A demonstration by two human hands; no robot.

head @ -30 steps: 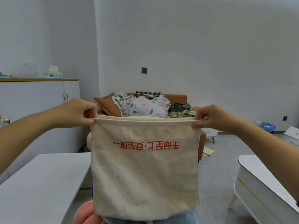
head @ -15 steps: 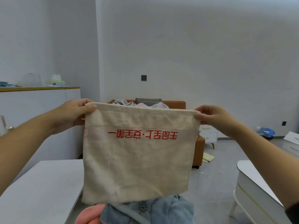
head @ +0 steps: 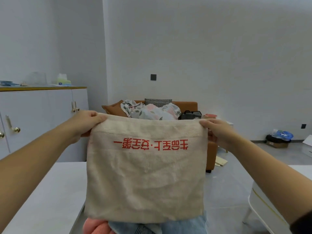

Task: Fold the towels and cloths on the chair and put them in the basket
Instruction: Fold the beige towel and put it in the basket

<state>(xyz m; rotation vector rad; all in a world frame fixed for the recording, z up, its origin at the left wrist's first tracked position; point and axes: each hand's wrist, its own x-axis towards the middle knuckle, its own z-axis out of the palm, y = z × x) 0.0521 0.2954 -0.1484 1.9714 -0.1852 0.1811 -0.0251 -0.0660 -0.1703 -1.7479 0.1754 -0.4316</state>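
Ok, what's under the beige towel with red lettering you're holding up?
Below the beige terry towel, a pink fluffy cloth and a light blue cloth peek out. The towel hides the rest of them and whatever they lie on.

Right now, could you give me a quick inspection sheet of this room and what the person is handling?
Surface: white table on the left; rounded white table on the right.
Job's things: beige towel with red print, held up and hanging flat; pink cloth and blue cloth below it; basket not seen.
Clutter: floral cloth and black bag on the orange sofa; bags by the far wall.
Hands: left hand pinches the towel's top left corner, right hand its top right corner.
Cables: nothing seen.
Surroundings: white cabinet with a tissue box on top; grey walls and floor.
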